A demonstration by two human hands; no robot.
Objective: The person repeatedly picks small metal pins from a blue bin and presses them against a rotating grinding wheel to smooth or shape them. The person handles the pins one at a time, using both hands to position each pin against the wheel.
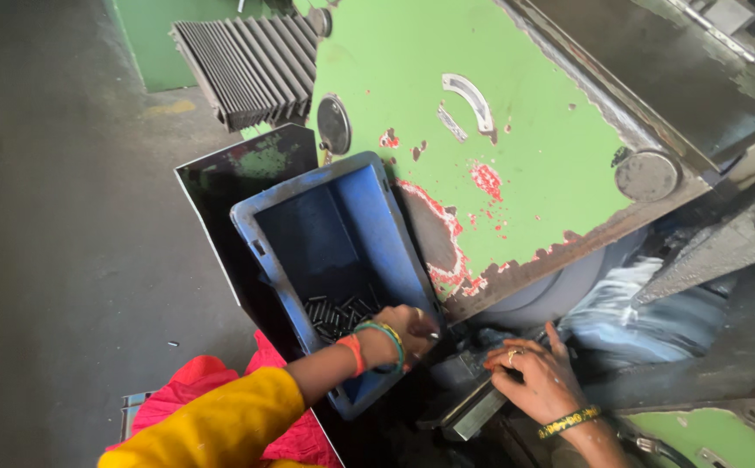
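Observation:
A blue plastic crate (325, 225) leans against a green machine, with several small dark metal pins (336, 314) lying in its lower end. My left hand (405, 331) reaches into the crate over its right rim, fingers curled down by the pins; whether it holds any is hidden. Orange and green bangles circle that wrist. My right hand (535, 374), wearing a ring and a beaded bracelet, rests with fingers spread on a dark metal guide (473, 409) at the machine's base, below a grey grinding wheel (568, 290).
The green machine body (481, 139) with chipped red patches fills the upper right. A dark ribbed bellows cover (247, 65) sits above the crate. A black sheet (239, 182) stands behind the crate. Grey concrete floor (65, 243) spreads to the left.

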